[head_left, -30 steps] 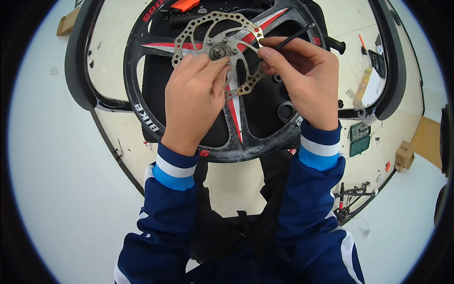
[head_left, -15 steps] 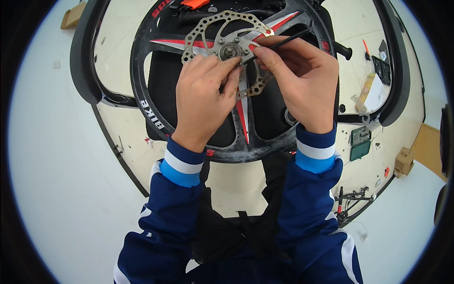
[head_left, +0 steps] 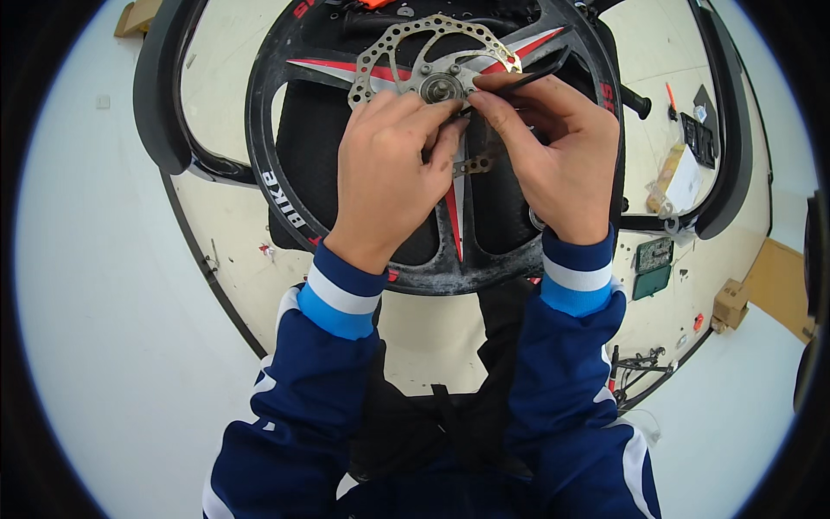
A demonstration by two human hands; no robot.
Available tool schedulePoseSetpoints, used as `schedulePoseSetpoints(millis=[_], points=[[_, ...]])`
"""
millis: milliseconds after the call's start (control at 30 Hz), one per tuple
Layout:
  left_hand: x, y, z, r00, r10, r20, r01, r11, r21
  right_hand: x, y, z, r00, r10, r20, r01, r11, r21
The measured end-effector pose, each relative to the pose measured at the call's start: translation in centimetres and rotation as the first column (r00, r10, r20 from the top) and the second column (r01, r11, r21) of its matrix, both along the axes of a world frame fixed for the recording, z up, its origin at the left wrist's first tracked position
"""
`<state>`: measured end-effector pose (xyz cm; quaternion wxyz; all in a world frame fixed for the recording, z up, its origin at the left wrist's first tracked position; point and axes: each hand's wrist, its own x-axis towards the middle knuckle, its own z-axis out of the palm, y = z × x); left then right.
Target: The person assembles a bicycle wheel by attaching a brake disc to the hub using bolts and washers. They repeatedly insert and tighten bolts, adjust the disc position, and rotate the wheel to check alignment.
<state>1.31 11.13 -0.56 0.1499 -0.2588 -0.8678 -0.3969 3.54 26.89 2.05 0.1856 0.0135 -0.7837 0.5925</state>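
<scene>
A black bicycle wheel (head_left: 262, 130) with red and white spoke accents lies flat in front of me. A drilled silver brake disc (head_left: 396, 32) sits around its hub (head_left: 442, 87), with bolts near the centre. My right hand (head_left: 562, 143) is closed on a black hex key (head_left: 546, 69), thumb and forefinger pinching its shaft. The key's bent end sticks out to the upper right, and its other end points toward the hub's lower right. There, my left hand (head_left: 393, 160) pinches thumb and forefinger together over the disc. Whatever lies between those fingertips is hidden.
Dark armrests curve past on the left (head_left: 162, 95) and right (head_left: 733, 147). A black grip (head_left: 638, 105) juts out beside the wheel. Over the floor at right are a black tool case (head_left: 699, 140), a green case (head_left: 652, 281), a cardboard box (head_left: 731, 303) and bicycle parts (head_left: 638, 370).
The wheel and disc have shifted slightly right and up in view. My left hand has moved right with them, while the right hand stays nearly in place, still gripping the hex key.
</scene>
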Motion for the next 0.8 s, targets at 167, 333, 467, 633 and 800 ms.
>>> schedulePoseSetpoints(millis=[167, 333, 467, 633, 800], points=[[-0.18, -0.35, -0.01, 0.999, -0.009, -0.038, 0.01, 1.0, 0.018, 0.0, -0.05, -0.1, 1.0, 0.024, -0.014, -0.024, 1.0, 0.019], [-0.27, -0.55, 0.23, 0.999, -0.027, -0.03, 0.027, 1.0, 0.014, 0.19, 0.09, 0.5, 1.0, 0.019, 0.004, -0.019, 0.999, 0.05], [-0.24, -0.71, 0.26, 0.999, -0.028, -0.028, 0.029, 0.999, 0.016, 0.05, 0.59, 0.37, 1.0, -0.003, -0.006, 0.003, 1.0, -0.031], [-0.28, -0.72, 0.3, 0.999, -0.029, -0.03, 0.029, 1.0, -0.002, 0.13, 0.2, 0.26, 1.0, 0.026, 0.007, -0.026, 0.999, -0.023], [-0.23, -0.63, 0.32, 0.999, -0.023, -0.025, 0.023, 1.0, -0.003, -0.08, 0.02, -0.05, 0.999, 0.035, -0.032, -0.035, 0.999, 0.008]])
